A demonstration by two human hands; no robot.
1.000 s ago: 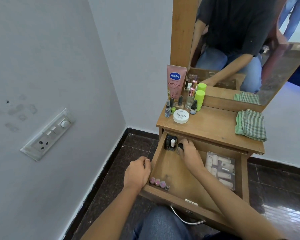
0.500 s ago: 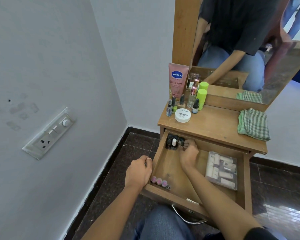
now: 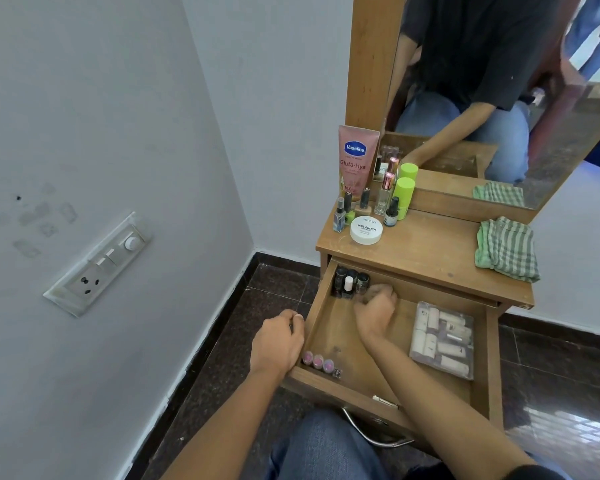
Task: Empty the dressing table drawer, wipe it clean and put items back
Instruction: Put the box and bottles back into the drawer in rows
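Shifted since a second ago: right hand (image 3: pixel 376 308), then down on a dark bottle at the drawer's back-left corner, now off it and just right of the nail polish bottles (image 3: pixel 349 284). That bottle now clear of the fingers, at the cluster's right side. Left hand and drawer as before.

Far left: wall switch plate (image 3: pixel 97 263), well apart from the table (image 3: pixel 423 252).

Left hand (image 3: pixel 278 344): fingers curled round the top edge of the drawer's (image 3: pixel 340 337) left wall, holding it.

Drawer: open, below the table top.
- Front-left corner: row of small pink-capped vials (image 3: pixel 317 362) along the front wall, just beside the left hand.
- Back-left corner: nail polish bottles, upright, packed together, four caps visible, one white and the rest dark.

Right hand: inside the drawer, above its floor, fingers curled inward and motion-blurred. Cannot tell whether pinching anything or bare.

Right part of drawer: clear pouch (image 3: pixel 442 342) of white tubes, lying flat, apart from the right hand.

Table top, back-left corner:
- Pink Vaseline tube (image 3: pixel 356 157), upright against the mirror frame.
- White jar (image 3: pixel 366 230) marked NAIL POLISH, in front of the tube.
- Several small dark-capped bottles between tube and jar, too small to read.
- Clear glass spray bottle (image 3: pixel 383 195), with a green cylinder (image 3: pixel 404 195) just to its right.

Table top, right end: green checked cloth (image 3: pixel 506 249), folded, well apart from the bottles.

Behind: mirror (image 3: pixel 499 81), reflecting a forearm, the drawer and the cloth.
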